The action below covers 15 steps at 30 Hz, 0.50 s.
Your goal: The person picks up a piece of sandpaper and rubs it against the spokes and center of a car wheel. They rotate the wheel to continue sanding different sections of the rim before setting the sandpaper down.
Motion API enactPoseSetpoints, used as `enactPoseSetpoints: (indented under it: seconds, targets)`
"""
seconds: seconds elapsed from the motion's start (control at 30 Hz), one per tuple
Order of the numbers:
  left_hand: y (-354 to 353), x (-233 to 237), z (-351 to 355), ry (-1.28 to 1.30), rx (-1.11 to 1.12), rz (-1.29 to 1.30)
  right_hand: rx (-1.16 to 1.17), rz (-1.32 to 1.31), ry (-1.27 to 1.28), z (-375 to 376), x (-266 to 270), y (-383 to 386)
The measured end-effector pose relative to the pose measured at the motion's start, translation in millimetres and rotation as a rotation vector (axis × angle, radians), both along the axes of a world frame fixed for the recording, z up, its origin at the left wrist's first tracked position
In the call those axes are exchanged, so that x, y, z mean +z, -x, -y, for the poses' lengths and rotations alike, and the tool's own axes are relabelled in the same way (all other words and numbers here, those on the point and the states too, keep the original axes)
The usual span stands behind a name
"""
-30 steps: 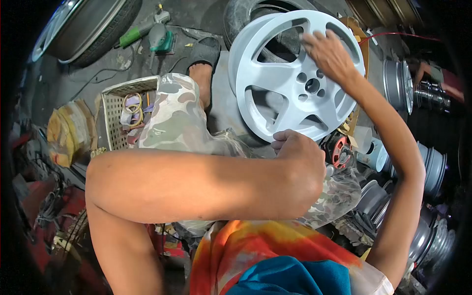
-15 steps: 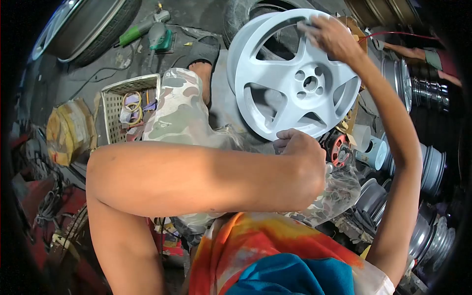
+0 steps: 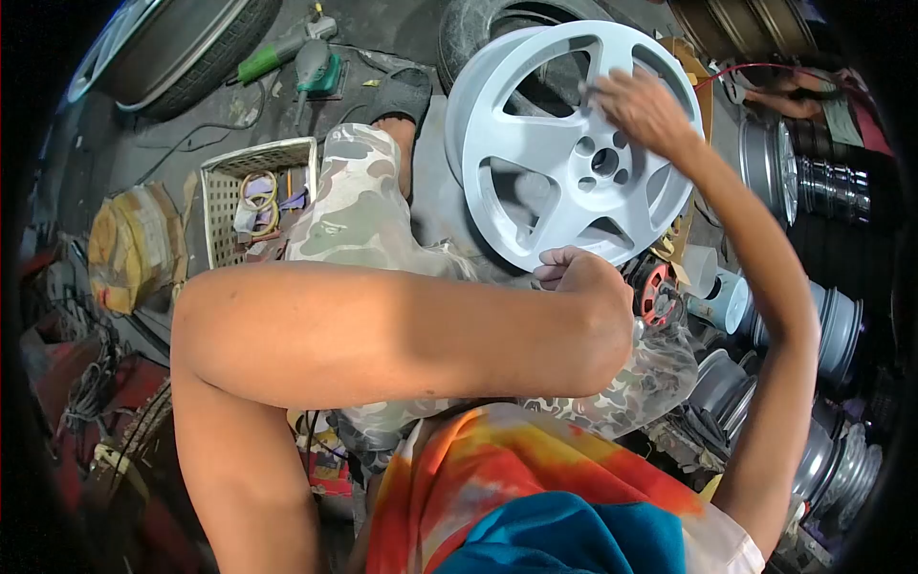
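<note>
White metal makes up the wheel, which sits before the person near the far edge of the floor in view, its spoked face turned up toward the camera; just behind it lies a dark tyre. The right hand is over the wheel's upper spoke, fingers bent toward the surface beside an opening; the fingertips are blurred, so I cannot tell whether they pinch anything. The left hand has its fingers curled in at the near rim, touching or almost touching it; whether it truly grips is hidden. As I judge it, the step in hand is going over the spokes by hand, the left hand perhaps steadying the wheel. The next move seems to call for even, light pressure along the spoke's edge, with the rim kept from rocking. Near the left edge of the floor stand a wrapped bundle and a plastic basket with small items in it; toward the far left corner lie a green-handled tool and its cable. A red reel sits just beside the wheel's near right side.
</note>
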<state>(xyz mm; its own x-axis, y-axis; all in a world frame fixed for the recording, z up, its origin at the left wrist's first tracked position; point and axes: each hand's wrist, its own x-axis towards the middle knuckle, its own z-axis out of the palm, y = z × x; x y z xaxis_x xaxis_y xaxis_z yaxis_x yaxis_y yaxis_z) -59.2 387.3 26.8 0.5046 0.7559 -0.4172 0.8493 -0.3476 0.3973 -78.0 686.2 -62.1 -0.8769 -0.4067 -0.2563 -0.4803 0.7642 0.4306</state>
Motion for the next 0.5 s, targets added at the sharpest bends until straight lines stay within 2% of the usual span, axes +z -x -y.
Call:
enactPoseSetpoints:
  seconds: [0.03, 0.1, 0.17, 0.23, 0.27, 0.33, 0.37, 0.43, 0.47, 0.5]
  targets:
    - [-3, -4, -1, -0.021, 0.004, 0.000, 0.183, -0.117, -0.023, -12, 14, 23]
    - [-4, -6, -5, -0.049, 0.011, -0.004, 0.065, -0.143, -0.045, -9, 34, 49]
    - [-6, -5, -9, -0.046, 0.032, -0.044, -0.014, -0.016, -0.023, -9, 22, 40]
    - [-4, -6, -8, -0.032, 0.077, -0.030, 0.066, -0.113, 0.151, -9, -5, 3]
    - [-5, -6, -7, -0.004, 0.105, -0.015, -0.094, 0.035, 0.116, 15, -9, -16]
    - [2, -6, 4, -0.018, 0.116, 0.028, -0.274, -0.193, 0.276, 55, -41, -39]
    - [6, -6, 9, -0.030, 0.137, 0.063, -0.490, -0.225, 0.441, 78, -47, -38]
    - [0, -7, 9, -0.016, 0.126, 0.050, -0.672, -0.177, 0.537, 102, -54, -24]
    - [-1, -7, 9, -0.013, 0.127, 0.038, -0.681, -0.188, 0.534, 114, -54, -20]
    - [0, -4, 10, -0.019, 0.121, 0.033, -0.693, -0.192, 0.665, 128, -53, -17]
